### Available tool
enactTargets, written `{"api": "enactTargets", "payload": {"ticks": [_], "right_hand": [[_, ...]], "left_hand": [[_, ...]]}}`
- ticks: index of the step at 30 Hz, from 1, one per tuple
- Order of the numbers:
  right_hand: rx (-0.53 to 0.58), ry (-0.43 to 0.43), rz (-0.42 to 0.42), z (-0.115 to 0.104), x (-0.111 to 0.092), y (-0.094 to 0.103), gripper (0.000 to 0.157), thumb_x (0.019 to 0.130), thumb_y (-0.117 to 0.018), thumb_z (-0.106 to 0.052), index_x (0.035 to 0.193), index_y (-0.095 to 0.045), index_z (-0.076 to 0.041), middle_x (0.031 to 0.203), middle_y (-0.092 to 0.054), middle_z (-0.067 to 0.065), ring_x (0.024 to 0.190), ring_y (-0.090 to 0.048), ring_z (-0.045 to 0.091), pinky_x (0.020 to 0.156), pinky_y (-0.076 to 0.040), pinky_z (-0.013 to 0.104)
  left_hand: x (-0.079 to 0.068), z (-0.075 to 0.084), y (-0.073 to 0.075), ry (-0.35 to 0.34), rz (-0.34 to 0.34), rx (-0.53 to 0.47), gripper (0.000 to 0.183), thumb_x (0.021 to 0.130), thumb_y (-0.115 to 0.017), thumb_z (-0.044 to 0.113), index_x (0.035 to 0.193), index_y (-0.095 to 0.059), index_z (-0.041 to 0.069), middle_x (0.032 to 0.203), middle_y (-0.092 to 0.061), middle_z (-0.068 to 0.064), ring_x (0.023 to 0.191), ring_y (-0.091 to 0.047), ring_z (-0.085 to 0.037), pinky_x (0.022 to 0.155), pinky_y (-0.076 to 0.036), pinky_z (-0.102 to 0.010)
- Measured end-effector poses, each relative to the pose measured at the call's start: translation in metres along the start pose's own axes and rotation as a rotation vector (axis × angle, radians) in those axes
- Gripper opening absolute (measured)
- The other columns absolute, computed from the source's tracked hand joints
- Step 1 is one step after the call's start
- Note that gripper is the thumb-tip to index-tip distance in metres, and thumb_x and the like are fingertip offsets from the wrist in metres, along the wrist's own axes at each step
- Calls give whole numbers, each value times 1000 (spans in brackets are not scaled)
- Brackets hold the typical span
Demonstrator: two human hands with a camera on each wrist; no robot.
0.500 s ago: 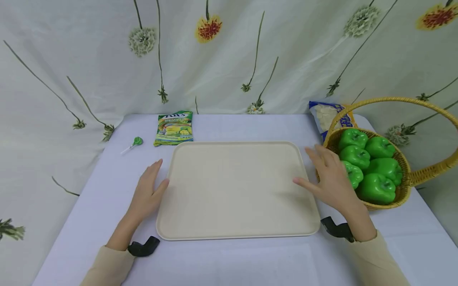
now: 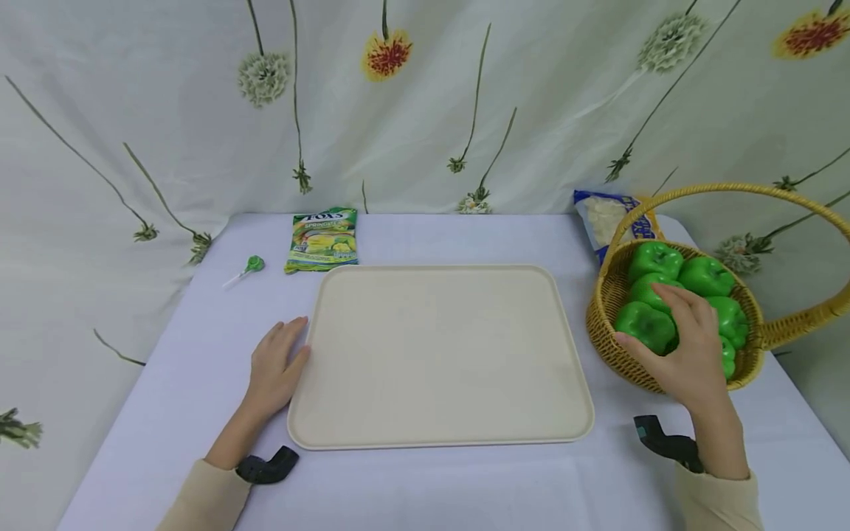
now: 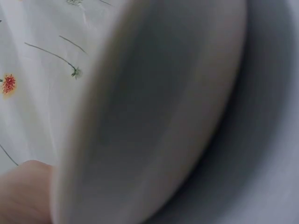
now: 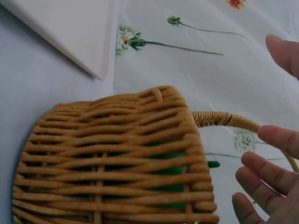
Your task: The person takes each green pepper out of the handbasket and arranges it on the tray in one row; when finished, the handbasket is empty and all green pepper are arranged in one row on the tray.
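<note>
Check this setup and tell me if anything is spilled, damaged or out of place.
Nothing looks spilled or damaged; the visible green peppers sit inside the basket. The only mild oddity is the lollipop, lying loose on the left, apart from the candy bag.

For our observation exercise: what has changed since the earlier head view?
The right hand moved rightward, over the green peppers in the basket, with no visible grip. The left hand drew back slightly beside the tray. Unmoved: tray, lollipop, FOX'S packet.
</note>
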State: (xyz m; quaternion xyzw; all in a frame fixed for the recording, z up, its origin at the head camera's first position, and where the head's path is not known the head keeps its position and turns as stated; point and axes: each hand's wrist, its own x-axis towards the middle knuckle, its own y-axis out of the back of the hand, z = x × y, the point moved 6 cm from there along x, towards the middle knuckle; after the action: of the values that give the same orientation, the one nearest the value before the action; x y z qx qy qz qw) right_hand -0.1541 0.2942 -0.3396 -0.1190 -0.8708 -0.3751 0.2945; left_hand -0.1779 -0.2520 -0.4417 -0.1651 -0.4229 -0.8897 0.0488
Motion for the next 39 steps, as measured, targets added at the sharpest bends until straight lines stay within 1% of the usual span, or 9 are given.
{"api": "enactTargets", "payload": {"ticks": [2, 5, 10, 14, 19, 25, 28, 33, 39], "right_hand": [[-8, -47, 5, 6, -2, 5, 78, 73, -85, -34, 135, -54, 1, 135, -45, 30, 124, -37, 47, 97, -29, 62], [-30, -116, 11, 13, -5, 11, 75, 70, -86, -17, 136, -54, -1, 136, -46, 28, 125, -37, 45, 101, -28, 64], [-69, -226, 11, 23, -10, 17, 71, 75, -81, -15, 138, -51, 0, 134, -47, 26, 123, -36, 40, 102, -28, 64], [-91, -274, -7, 30, -12, 16, 69, 79, -78, -16, 139, -49, 2, 132, -46, 27, 120, -35, 40, 98, -28, 65], [-117, -288, -16, 35, -15, 15, 69, 79, -77, -19, 138, -49, 4, 130, -46, 28, 115, -35, 41, 90, -27, 62], [-136, -264, -47, 39, -17, 12, 68, 80, -77, -22, 134, -51, 7, 131, -46, 32, 118, -34, 48, 91, -23, 66], [-159, -259, -69, 39, -17, 11, 66, 80, -78, -25, 133, -52, 6, 131, -46, 32, 119, -34, 49, 90, -21, 66], [-212, -250, -94, 40, -17, 10, 65, 80, -77, -30, 131, -54, 4, 130, -47, 32, 118, -35, 51, 85, -22, 65], [-271, -235, -123, 42, -16, 8, 68, 80, -77, -37, 129, -55, 4, 128, -49, 32, 118, -36, 53, 85, -23, 66]], "left_hand": [[0, 0, -1, 6, -10, 9, 46, 94, -52, 5, 139, -47, -5, 142, -47, -29, 136, -29, -56, 109, -16, -72], [-1, 0, -3, 23, -31, 22, 46, 95, -51, 7, 140, -46, -3, 144, -45, -28, 138, -26, -55, 109, -13, -72], [-2, 0, -2, 37, -44, 42, 46, 96, -50, 8, 141, -46, -2, 146, -44, -28, 139, -25, -54, 109, -13, -72], [-3, -1, -2, 44, -49, 48, 46, 97, -49, 8, 141, -45, -2, 145, -43, -28, 139, -25, -54, 109, -13, -72], [-5, -2, -2, 45, -50, 53, 45, 97, -49, 9, 141, -45, -2, 146, -43, -28, 139, -24, -54, 109, -13, -72], [-6, 1, -2, 49, -55, 62, 46, 98, -48, 10, 142, -45, -2, 146, -43, -28, 139, -24, -53, 109, -13, -71], [-6, 3, -2, 45, -52, 61, 46, 98, -48, 9, 142, -45, -2, 146, -43, -28, 140, -24, -52, 110, -13, -70], [-5, 4, -4, 43, -54, 60, 46, 98, -48, 9, 142, -44, -2, 146, -42, -28, 140, -24, -52, 111, -12, -70], [-3, 3, -3, 30, -49, 66, 46, 97, -48, 9, 142, -44, -1, 146, -43, -27, 140, -24, -51, 110, -13, -70]]}}
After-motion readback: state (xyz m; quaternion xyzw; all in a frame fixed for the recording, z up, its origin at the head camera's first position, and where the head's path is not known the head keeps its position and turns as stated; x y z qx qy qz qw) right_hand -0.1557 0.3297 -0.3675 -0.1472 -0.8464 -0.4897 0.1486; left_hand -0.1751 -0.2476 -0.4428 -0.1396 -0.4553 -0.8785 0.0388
